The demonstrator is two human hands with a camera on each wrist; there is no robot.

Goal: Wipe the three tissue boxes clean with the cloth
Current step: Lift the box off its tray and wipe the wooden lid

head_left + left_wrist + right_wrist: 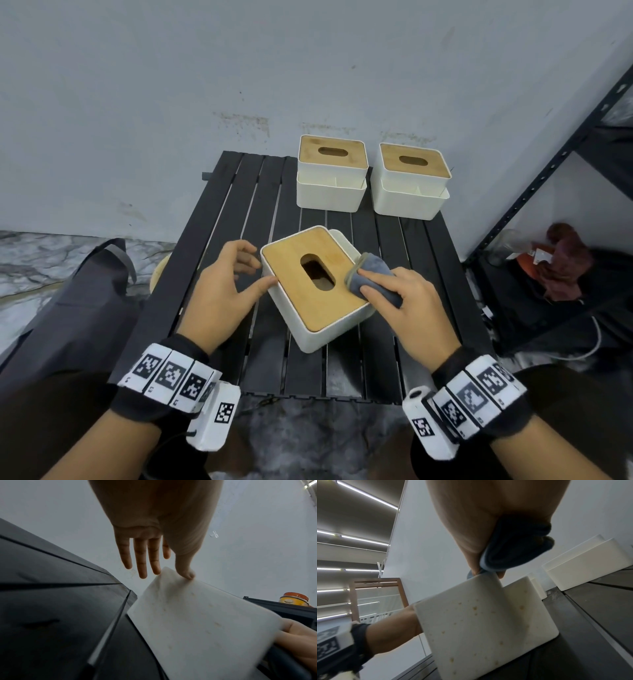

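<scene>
A white tissue box [315, 291] with a slotted wooden lid sits turned at an angle near the middle of the black slatted table [219, 212]. Brownish spots dot its white walls [479, 622]. My right hand [404, 301] grips a folded grey cloth [373, 277] and presses it on the lid's right edge. My left hand [222, 284] is at the box's left corner, fingers straight [142, 561] and the thumb tip on the box's edge [197, 622]. Two more tissue boxes [330, 174] [411, 181] stand side by side at the table's back right.
A grey wall runs right behind the table. A dark bag [68, 308] leans at the table's left. A black metal shelf [548, 171] stands at the right, with a red cloth [565, 263] on its lower level.
</scene>
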